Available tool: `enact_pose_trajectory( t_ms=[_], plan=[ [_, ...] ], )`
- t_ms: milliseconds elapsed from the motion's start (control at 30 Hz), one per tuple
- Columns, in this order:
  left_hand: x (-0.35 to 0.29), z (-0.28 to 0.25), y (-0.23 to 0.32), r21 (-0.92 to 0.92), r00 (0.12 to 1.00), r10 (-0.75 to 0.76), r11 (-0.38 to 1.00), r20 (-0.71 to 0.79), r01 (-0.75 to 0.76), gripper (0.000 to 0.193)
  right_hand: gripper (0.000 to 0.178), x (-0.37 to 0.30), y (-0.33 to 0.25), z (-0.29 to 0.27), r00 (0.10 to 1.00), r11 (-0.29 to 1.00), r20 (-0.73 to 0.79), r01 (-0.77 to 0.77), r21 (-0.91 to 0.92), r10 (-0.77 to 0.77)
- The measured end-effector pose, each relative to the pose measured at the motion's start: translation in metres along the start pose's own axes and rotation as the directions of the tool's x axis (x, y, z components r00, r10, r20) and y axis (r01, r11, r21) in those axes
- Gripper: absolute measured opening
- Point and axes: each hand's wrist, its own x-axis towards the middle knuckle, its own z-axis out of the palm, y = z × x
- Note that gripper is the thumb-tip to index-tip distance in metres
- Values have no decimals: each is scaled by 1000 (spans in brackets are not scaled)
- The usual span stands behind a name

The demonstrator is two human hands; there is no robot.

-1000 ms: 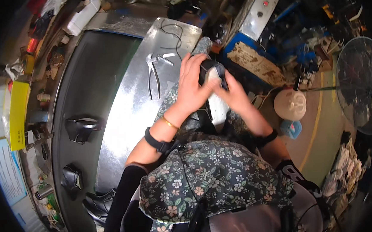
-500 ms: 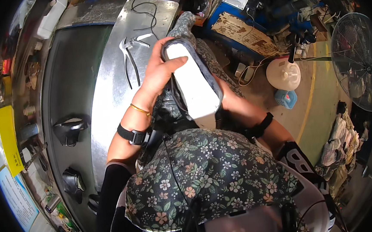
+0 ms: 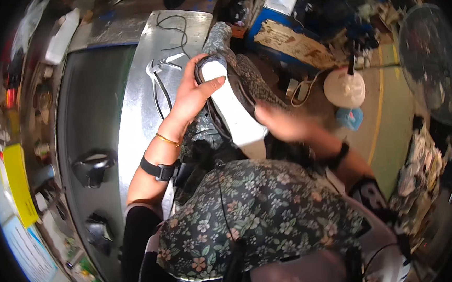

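Note:
A dark shoe upper [image 3: 241, 90] is held bottom up over my lap, with a white sole-shaped bottom [image 3: 232, 109] facing me. My left hand [image 3: 189, 97] grips its far end, the thumb pressed on the white surface and the fingers wrapped round the outer side. My right hand [image 3: 285, 122] is by the shoe's right edge, smeared by motion; whether its fingers grip the edge is unclear. Left of the shoe, pincers [image 3: 154, 72] with a pale metal head and dark handles lie on the shiny metal bench [image 3: 135, 116].
Left of the bench runs a dark conveyor belt [image 3: 96, 82] carrying black shoe pieces [image 3: 95, 168]. A thin black cable [image 3: 176, 28] lies on the bench's far end. On the right are a whitish plastic jug [image 3: 344, 88], a blue container [image 3: 350, 117] and a standing fan [image 3: 430, 64].
My right hand has come up from underneath the shoe to its right edge and is now blurred. My left hand keeps its hold. The whole view has shifted slightly.

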Motion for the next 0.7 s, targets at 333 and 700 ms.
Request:
enact_pose_trajectory(
  t_ms=[333, 700],
  plan=[
    [-47, 35, 16, -324, 930, -150, 945, -336, 35, 59, 66, 33, -36, 21, 953, 590, 8, -195, 783, 304],
    [-147, 37, 8, 381, 996, -73, 921, -45, 84, 48, 59, -1, -44, 29, 975, 772, -114, -76, 631, 189]
  ],
)
